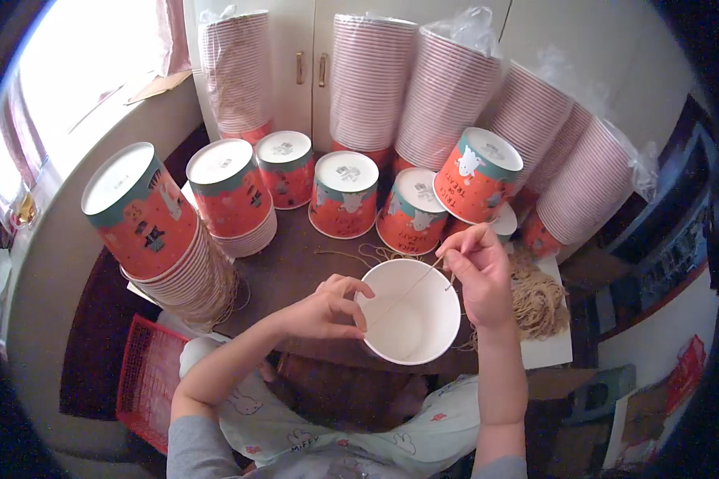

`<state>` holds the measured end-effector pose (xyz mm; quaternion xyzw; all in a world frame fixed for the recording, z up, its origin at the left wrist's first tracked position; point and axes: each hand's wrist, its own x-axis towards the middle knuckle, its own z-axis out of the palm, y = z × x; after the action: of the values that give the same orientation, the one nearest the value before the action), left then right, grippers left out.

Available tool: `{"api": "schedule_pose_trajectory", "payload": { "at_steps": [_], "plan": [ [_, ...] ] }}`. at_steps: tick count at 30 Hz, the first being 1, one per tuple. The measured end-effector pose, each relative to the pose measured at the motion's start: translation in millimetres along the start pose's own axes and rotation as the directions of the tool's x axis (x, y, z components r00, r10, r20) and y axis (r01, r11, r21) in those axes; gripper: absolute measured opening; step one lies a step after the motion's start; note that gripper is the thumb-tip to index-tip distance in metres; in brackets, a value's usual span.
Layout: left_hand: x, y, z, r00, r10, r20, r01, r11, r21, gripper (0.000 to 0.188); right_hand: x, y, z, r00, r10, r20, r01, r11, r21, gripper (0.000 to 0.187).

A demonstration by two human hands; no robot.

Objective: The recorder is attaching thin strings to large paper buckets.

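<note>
A white-lined paper bucket [414, 319] stands mouth up in front of me, near the table's front edge. My left hand [327, 310] is at its left rim, with fingers and thumb bent against the wall there. Above the right rim, my right hand [481, 275] pinches a thin tan cord between thumb and fingertips. That cord [410, 289] slants across the bucket's mouth toward my left fingers. Whether it passes through the wall is too small to tell. A short loose end hangs beneath my right fingertips.
Upside-down orange and green buckets [343, 195] stand along the table's far side. Behind them rise tall bagged bucket stacks [373, 80]. At left is a nested stack [164, 231] with cords hanging off it. A cord bundle [538, 302] lies at right; a red basket [152, 375] sits lower left.
</note>
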<state>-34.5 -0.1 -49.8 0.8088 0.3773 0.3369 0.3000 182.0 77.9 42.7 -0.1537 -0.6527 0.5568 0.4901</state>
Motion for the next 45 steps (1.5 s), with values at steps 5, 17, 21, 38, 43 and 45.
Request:
{"api": "schedule_pose_trajectory", "payload": {
  "at_steps": [5,17,21,38,43,45],
  "plan": [
    [2.1,8.3,1.7,0.999,-0.018,-0.040,0.020,0.999,0.047,0.013,-0.3,-1.3,-4.8,0.995,0.059,0.077,-0.059,0.998,-0.014,0.012],
    [1.3,5.0,1.7,0.999,0.039,0.012,-0.040,0.996,0.077,0.013,4.2,10.2,-11.9,0.995,0.084,0.048,-0.083,0.996,-0.030,0.012],
    [0.5,-4.7,6.0,0.998,0.052,-0.025,-0.051,0.999,0.012,0.010,3.7,9.3,-9.3,0.995,0.096,0.015,-0.095,0.995,-0.015,0.013],
    [4.5,-11.6,9.4,0.995,0.099,0.010,-0.099,0.994,-0.045,0.008,-0.3,-2.9,-8.9,0.998,-0.013,-0.054,0.012,1.000,-0.012,0.014],
    [0.6,5.0,4.7,0.998,0.018,-0.062,-0.025,0.994,-0.104,0.008,-9.7,-15.9,-15.6,0.990,0.123,0.065,-0.108,0.975,-0.197,0.011],
    [-3.2,3.0,1.9,0.997,0.081,-0.016,-0.082,0.995,-0.063,0.009,-11.9,-18.6,-17.6,0.991,0.116,0.069,-0.100,0.975,-0.198,0.011]
  ]
}}
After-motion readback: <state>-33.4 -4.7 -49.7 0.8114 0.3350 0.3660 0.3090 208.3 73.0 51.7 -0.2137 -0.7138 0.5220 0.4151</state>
